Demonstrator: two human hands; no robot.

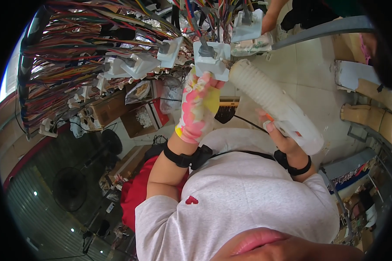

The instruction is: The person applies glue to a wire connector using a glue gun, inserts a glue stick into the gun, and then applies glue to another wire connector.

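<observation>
White handheld tool [274, 98] in the right hand [283, 138], grip wrapped around it; tip just beside square white housing [211, 61]. Gloved left hand [199, 102] grasps housing's lower edge, coloured wires [82, 56] to the left.

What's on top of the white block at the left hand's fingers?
A grey connector with coloured wires; whatever it covers on the white block can't be seen.
</observation>
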